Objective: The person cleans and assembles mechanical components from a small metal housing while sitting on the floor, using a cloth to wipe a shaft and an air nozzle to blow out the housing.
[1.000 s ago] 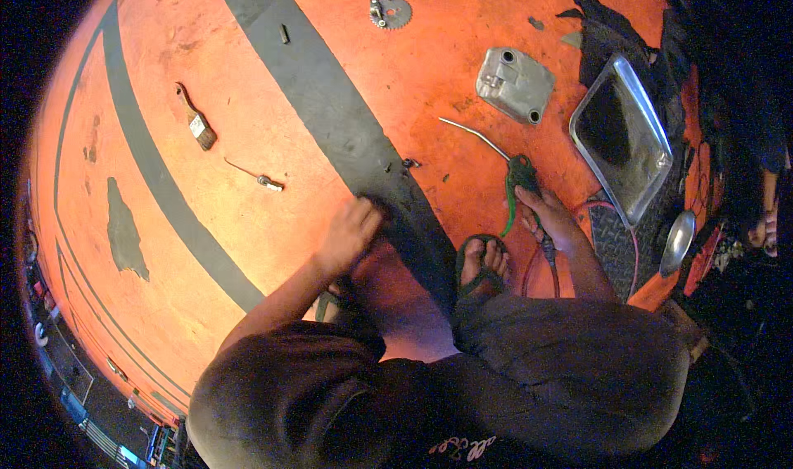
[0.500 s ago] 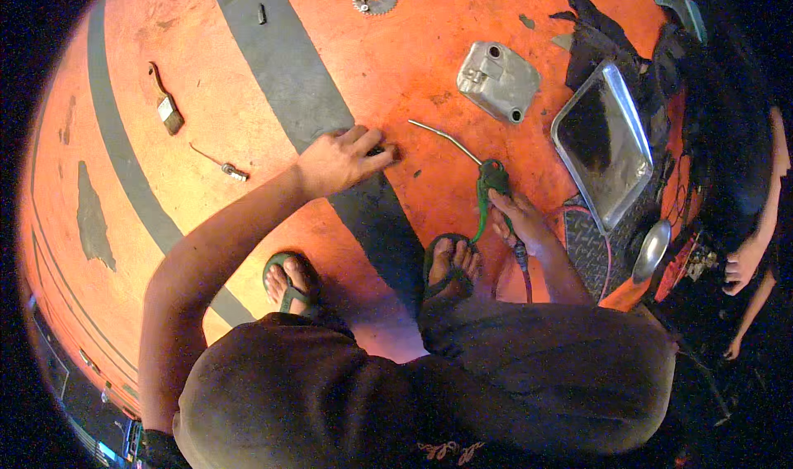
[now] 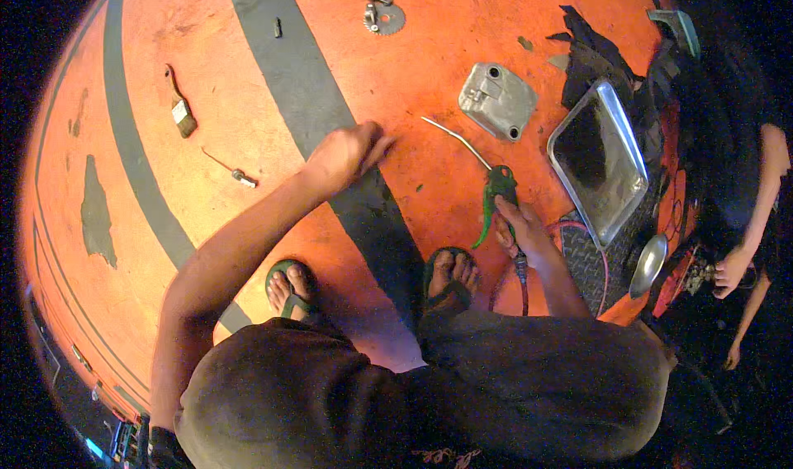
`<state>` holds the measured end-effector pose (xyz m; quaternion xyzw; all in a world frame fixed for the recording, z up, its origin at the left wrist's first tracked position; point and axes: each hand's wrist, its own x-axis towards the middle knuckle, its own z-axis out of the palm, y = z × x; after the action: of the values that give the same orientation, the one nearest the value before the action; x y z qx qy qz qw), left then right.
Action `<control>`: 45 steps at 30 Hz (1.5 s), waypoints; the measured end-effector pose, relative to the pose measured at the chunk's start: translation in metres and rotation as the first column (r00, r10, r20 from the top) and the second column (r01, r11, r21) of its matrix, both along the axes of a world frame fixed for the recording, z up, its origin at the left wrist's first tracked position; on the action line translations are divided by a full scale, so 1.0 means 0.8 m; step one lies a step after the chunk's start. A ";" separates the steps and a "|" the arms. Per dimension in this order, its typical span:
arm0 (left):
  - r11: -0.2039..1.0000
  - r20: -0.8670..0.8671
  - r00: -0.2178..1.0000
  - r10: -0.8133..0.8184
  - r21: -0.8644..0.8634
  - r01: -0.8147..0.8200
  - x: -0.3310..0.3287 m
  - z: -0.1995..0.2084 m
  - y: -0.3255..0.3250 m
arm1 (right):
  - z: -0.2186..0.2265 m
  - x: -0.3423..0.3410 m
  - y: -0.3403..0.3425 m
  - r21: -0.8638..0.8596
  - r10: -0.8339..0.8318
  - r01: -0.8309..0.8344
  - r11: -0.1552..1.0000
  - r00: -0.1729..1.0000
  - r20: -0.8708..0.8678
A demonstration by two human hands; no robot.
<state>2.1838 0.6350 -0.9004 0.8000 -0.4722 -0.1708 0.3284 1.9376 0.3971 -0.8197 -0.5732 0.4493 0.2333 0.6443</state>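
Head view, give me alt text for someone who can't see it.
A person squats on an orange floor, right hand gripping a green air blow gun, left hand reaching to the floor. A metal cover, tray and brush lie around.

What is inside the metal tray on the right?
The metal tray shows only a dark, shadowed bottom with no distinct object. A black cloth overlaps its far corner, hiding the floor there.

Orange-painted floor [image 3: 248, 246] with grey stripes, bearing: small paintbrush [image 3: 179, 105], toothed metal gear [image 3: 382, 16], cast aluminium cover [image 3: 497, 101], rectangular steel tray [image 3: 628, 151], black rags [image 3: 591, 56].
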 end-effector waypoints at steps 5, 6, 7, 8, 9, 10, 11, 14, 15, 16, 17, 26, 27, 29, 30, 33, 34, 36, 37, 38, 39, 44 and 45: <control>0.913 -0.972 -0.129 0.195 0.228 -0.340 0.019 0.063 0.033 | 0.025 0.007 0.005 0.098 0.003 -0.010 0.995 0.998 0.069; 0.856 -0.927 -0.322 0.192 0.319 -0.408 0.014 0.087 0.036 | 0.034 0.008 0.008 0.051 0.064 -0.069 0.996 0.994 0.086; 0.883 -0.902 -0.432 0.012 0.212 -0.420 0.013 0.078 0.053 | 0.040 0.008 0.011 0.011 0.133 -0.135 0.991 0.985 0.109; 0.896 -0.882 -0.461 -0.096 0.125 -0.426 0.011 0.072 0.061 | 0.049 0.006 0.014 -0.064 0.166 -0.166 0.984 0.986 0.002; 0.900 -0.849 -0.487 -0.203 0.034 -0.435 0.010 0.069 0.068 | 0.057 0.009 0.019 -0.154 0.293 -0.282 0.947 0.955 0.055; 0.889 -0.838 -0.492 -0.236 0.018 -0.458 0.009 0.071 0.072 | 0.077 0.019 0.025 -0.251 0.416 -0.382 0.889 0.905 0.095; 0.876 -0.828 -0.494 -0.266 0.007 -0.483 0.006 0.072 0.076 | 0.099 0.037 0.030 -0.262 0.497 -0.463 0.847 0.864 0.080; 0.828 -0.817 -0.523 -0.242 0.108 -0.551 0.005 0.065 0.074 | 0.165 0.089 0.041 -0.299 0.671 -0.643 0.705 0.742 -0.011; 0.809 -0.822 -0.532 -0.204 0.164 -0.565 0.004 0.068 0.071 | 0.183 0.098 0.050 -0.329 0.696 -0.678 0.657 0.713 -0.078; 0.767 -0.847 -0.527 -0.076 0.288 -0.573 0.002 0.080 0.066 | 0.186 0.101 0.056 -0.367 0.692 -0.651 0.665 0.721 -0.025; 0.708 -0.849 -0.526 0.054 0.404 -0.579 0.001 0.101 0.057 | 0.194 0.108 0.061 -0.441 0.740 -0.670 0.597 0.673 -0.021; 0.836 -0.915 -0.187 0.357 0.403 -0.372 -0.011 0.095 0.081 | 0.204 0.130 0.097 -0.553 0.917 -0.772 0.313 0.397 -0.036; 0.832 -0.915 -0.114 0.388 0.400 -0.383 -0.014 0.094 0.081 | 0.202 0.130 0.098 -0.543 0.919 -0.782 0.307 0.391 -0.044; 0.826 -0.897 0.033 0.441 0.391 -0.406 -0.021 0.090 0.080 | 0.202 0.129 0.101 -0.521 0.921 -0.794 0.314 0.387 -0.035; 0.825 -0.875 0.092 0.476 0.408 -0.391 -0.022 0.091 0.080 | 0.203 0.130 0.103 -0.509 0.920 -0.795 0.329 0.390 -0.016; 0.811 -0.811 0.232 0.537 0.422 -0.404 -0.026 0.083 0.084 | 0.209 0.130 0.106 -0.523 0.906 -0.775 0.354 0.424 -0.015; 0.804 -0.773 0.280 0.570 0.452 -0.386 -0.027 0.091 0.086 | 0.208 0.129 0.107 -0.531 0.900 -0.767 0.360 0.436 -0.020; 0.794 -0.809 0.188 0.557 0.452 -0.406 -0.033 0.085 0.085 | 0.207 0.126 0.106 -0.532 0.899 -0.761 0.370 0.437 0.001; 0.790 -0.825 0.141 0.547 0.454 -0.412 -0.035 0.084 0.084 | 0.208 0.125 0.107 -0.531 0.898 -0.759 0.378 0.440 0.010; 0.795 -0.833 0.134 0.538 0.447 -0.411 -0.036 0.085 0.083 | 0.210 0.126 0.108 -0.504 0.897 -0.778 0.375 0.442 -0.014; 0.799 -0.840 0.127 0.528 0.440 -0.410 -0.036 0.087 0.083 | 0.214 0.131 0.107 -0.476 0.896 -0.797 0.373 0.442 -0.039; 0.821 -0.853 0.124 0.506 0.432 -0.374 -0.038 0.081 0.085 | 0.209 0.126 0.105 -0.477 0.891 -0.791 0.384 0.453 -0.033; 0.813 -0.848 0.113 0.517 0.445 -0.376 -0.038 0.083 0.084 | 0.203 0.119 0.102 -0.531 0.899 -0.773 0.347 0.436 -0.047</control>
<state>2.1531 0.7024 -0.8342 0.6548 0.0944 -0.5319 0.5286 2.0329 0.4789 -0.6574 -0.8848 0.0440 0.3374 0.3183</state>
